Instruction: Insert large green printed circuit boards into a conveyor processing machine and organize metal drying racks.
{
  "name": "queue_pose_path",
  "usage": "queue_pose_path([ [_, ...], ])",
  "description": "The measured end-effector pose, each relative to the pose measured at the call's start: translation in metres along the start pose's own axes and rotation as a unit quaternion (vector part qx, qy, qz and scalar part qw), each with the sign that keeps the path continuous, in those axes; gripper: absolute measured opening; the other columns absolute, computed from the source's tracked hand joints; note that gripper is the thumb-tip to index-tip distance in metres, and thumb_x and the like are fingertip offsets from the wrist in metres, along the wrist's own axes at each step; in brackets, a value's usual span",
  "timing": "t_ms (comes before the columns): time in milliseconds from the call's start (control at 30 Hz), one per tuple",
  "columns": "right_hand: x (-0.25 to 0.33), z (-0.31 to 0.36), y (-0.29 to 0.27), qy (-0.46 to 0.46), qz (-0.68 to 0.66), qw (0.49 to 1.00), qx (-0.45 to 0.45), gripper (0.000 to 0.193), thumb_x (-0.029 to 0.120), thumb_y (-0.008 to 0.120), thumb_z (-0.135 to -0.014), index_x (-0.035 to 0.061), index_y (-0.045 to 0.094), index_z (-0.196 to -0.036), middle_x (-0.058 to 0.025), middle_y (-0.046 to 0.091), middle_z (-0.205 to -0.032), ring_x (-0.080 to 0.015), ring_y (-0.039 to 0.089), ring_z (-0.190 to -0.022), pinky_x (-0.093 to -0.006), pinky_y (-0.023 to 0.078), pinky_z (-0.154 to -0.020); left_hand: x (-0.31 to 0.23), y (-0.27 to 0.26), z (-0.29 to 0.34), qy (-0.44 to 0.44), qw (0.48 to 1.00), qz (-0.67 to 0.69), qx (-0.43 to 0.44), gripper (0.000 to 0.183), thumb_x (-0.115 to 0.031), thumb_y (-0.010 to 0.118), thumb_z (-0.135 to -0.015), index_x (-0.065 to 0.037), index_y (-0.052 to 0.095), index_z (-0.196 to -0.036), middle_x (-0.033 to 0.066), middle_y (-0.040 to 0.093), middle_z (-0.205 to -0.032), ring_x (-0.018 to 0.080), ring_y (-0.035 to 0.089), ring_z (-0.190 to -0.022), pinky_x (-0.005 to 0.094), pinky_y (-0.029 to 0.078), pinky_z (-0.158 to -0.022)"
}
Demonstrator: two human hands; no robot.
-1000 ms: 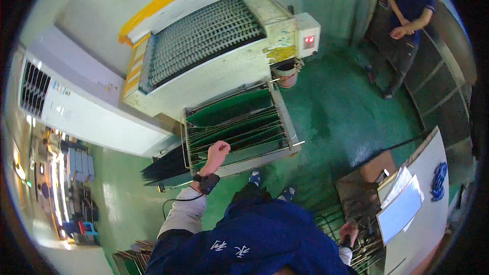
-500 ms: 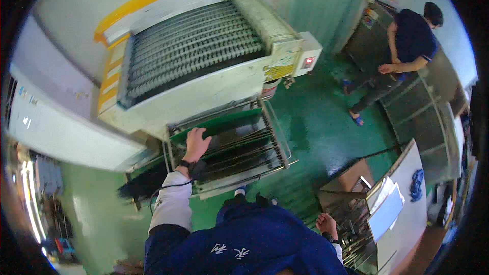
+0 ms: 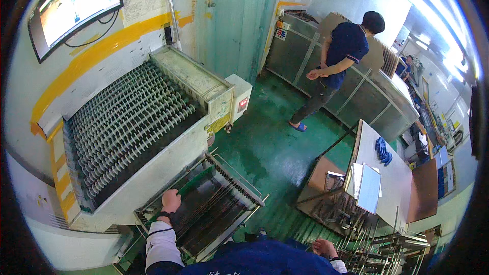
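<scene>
The metal rack (image 3: 233, 180) stands low in front of the wearer, just beside the roller machine, with dark panels (image 3: 206, 224) set on edge in it. Their edges run together, so they cannot be counted; a green panel (image 3: 189, 182) shows at the side nearest the machine, partly covered by the left hand (image 3: 171, 201). That hand is over the rack's left end, its fingers bent; whether they grip a panel edge or only hover cannot be told. The rack's near left corner lies behind the forearm and sleeve.

The right hand (image 3: 324, 248) is low, beside the wearer's apron (image 3: 265, 260), well apart from the rack. Its fingers curl and nothing shows in it, but how far they close is unclear. The apron is cut off by the lower edge.

Behind the rack, the roller machine (image 3: 135, 127) carries rows of ridged rollers; a control box (image 3: 242, 98) is at its right end, its lit display unreadable. To the right, a pale tabletop (image 3: 395, 181) bears papers (image 3: 368, 191) and a crumpled blue bundle (image 3: 383, 152), hard to identify. Thin metal bars (image 3: 382, 247) tangle below. Farther back stands a co-worker (image 3: 349, 46), one foot hidden. The monitor (image 3: 76, 7) is cut off at the top.
</scene>
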State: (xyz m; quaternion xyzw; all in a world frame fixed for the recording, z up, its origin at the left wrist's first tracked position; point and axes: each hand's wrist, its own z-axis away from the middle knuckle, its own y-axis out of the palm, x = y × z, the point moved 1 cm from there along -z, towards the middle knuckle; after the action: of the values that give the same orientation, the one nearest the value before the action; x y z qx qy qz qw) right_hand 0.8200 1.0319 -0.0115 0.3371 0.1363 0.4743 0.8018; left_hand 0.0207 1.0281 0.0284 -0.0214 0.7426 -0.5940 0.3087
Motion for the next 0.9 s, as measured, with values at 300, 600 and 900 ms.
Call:
queue_pose_path([
  [300,0.001,-0.046,0.001,-0.040,0.164,0.960,-0.222,0.025,0.025,0.036,-0.092,0.0085,0.052,-0.082,-0.0096,0.052,-0.074,-0.0271,0.048,-0.068,-0.0418,0.041,-0.059,-0.005,0.021,0.018,-0.017,0.992,-0.068,0.107,0.017,-0.021,0.061,-0.074,-0.005,0.063,-0.071,0.0164,0.060,-0.076,0.0366,0.059,-0.075,0.0474,0.047,-0.066],
  [600,0.058,-0.136,0.094,-0.025,0.312,0.933,-0.175,0.027,0.029,0.041,-0.091,0.0064,0.052,-0.082,-0.0118,0.059,-0.086,-0.0278,0.058,-0.085,-0.0373,0.044,-0.069,-0.048,-0.094,0.031,-0.003,0.999,-0.053,-0.014,0.015,-0.019,0.059,-0.077,-0.004,0.060,-0.075,0.0145,0.056,-0.075,0.0372,0.055,-0.075,0.0483,0.043,-0.065],
  [900,0.113,-0.240,0.047,0.134,0.126,0.969,0.167,0.033,0.037,0.039,-0.092,0.0083,0.056,-0.090,-0.0101,0.059,-0.094,-0.0300,0.055,-0.095,-0.0429,0.046,-0.081,-0.129,-0.277,0.050,-0.078,0.967,0.064,-0.235,0.016,-0.013,0.060,-0.079,0.001,0.058,-0.086,0.0133,0.055,-0.079,0.0227,0.052,-0.074,0.0338,0.042,-0.068],
])
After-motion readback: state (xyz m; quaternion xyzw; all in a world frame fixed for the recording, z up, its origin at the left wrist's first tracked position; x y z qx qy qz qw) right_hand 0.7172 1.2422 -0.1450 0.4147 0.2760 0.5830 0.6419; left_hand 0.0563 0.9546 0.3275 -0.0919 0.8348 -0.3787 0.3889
